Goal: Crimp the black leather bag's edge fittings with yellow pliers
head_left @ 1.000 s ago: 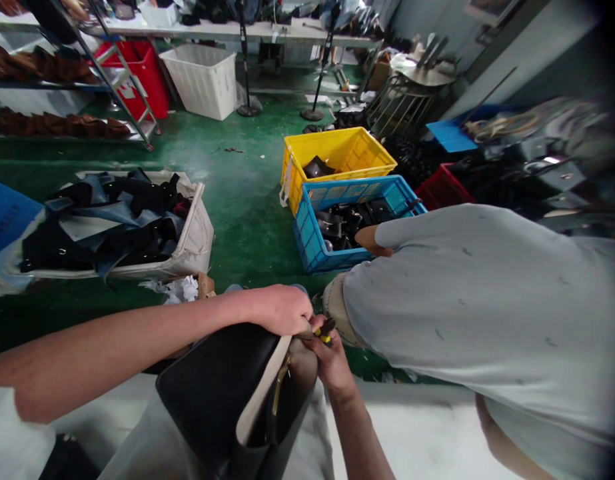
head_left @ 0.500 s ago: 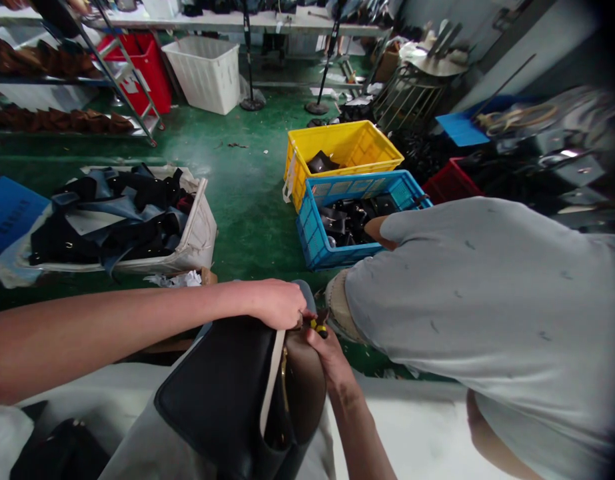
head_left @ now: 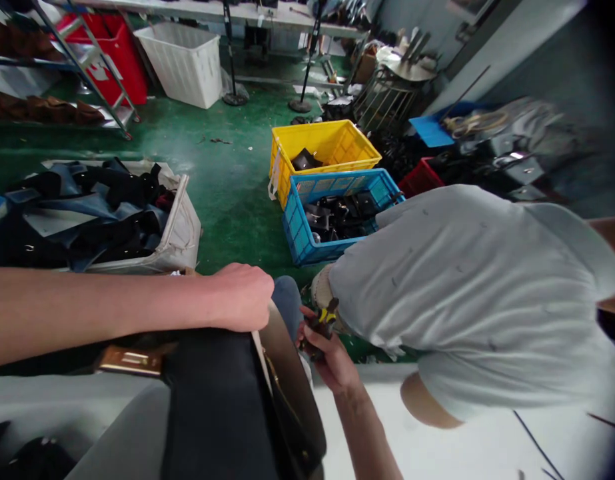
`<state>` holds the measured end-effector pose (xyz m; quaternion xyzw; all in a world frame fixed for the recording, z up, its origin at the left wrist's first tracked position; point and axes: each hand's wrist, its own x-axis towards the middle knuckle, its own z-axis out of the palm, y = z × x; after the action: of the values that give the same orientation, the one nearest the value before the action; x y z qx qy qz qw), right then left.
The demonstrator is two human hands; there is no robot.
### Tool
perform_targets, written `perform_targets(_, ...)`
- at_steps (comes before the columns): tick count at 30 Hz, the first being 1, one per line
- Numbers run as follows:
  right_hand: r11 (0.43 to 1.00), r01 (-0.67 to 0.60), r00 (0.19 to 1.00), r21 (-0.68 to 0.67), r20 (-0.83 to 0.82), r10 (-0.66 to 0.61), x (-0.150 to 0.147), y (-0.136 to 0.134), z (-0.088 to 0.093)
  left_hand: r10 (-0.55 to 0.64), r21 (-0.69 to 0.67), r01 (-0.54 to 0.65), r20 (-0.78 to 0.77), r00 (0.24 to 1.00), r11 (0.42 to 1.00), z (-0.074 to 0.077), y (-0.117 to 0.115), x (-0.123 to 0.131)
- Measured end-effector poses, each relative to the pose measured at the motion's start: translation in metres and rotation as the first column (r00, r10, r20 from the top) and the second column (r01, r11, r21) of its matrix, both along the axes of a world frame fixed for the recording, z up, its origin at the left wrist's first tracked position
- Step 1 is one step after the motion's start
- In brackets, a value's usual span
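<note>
A black leather bag (head_left: pixel 222 407) with a brown inner lining and a pale edge stands upright at the bottom centre. My left hand (head_left: pixel 242 298) is closed over its top edge. Just right of the bag, my right hand (head_left: pixel 327 353) is wrapped round a small black tool with yellow marks (head_left: pixel 323 320), held clear of the bag's rim. A gold metal plate (head_left: pixel 130 361) lies left of the bag.
A person in a light grey shirt (head_left: pixel 462 293) bends over at the right, close to my right hand. On the green floor stand a blue crate (head_left: pixel 297 237) of black parts, a yellow crate (head_left: pixel 287 150), and a pale bin (head_left: pixel 180 233) of dark leather pieces.
The view swung left and down. My right hand drew the tool away from the bag's rim to the right. My left hand stayed on the bag's top edge.
</note>
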<state>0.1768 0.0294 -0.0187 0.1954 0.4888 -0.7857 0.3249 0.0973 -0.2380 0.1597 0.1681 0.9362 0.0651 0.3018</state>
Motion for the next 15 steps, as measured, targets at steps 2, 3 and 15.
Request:
perform_targets(2, 0.994, -0.07, 0.992, 0.084, -0.101, 0.078, -0.008, 0.011, 0.019, -0.012, 0.002, 0.012, 0.001, 1.0, 1.0, 0.007, 0.005, -0.002)
perform_targets(3, 0.984, -0.087, 0.983, 0.155, -0.147, 0.111, -0.011, 0.015, 0.028, -0.024, 0.028, 0.024, -0.015, 1.0, 0.999, 0.01, 0.009, -0.003)
perform_targets(15, 0.915, -0.023, 0.915, 0.404, -0.361, 0.182, -0.011, 0.004, 0.109, -0.218, 0.241, 0.215, -0.017, 0.976, 0.946, 0.009, 0.039, -0.026)
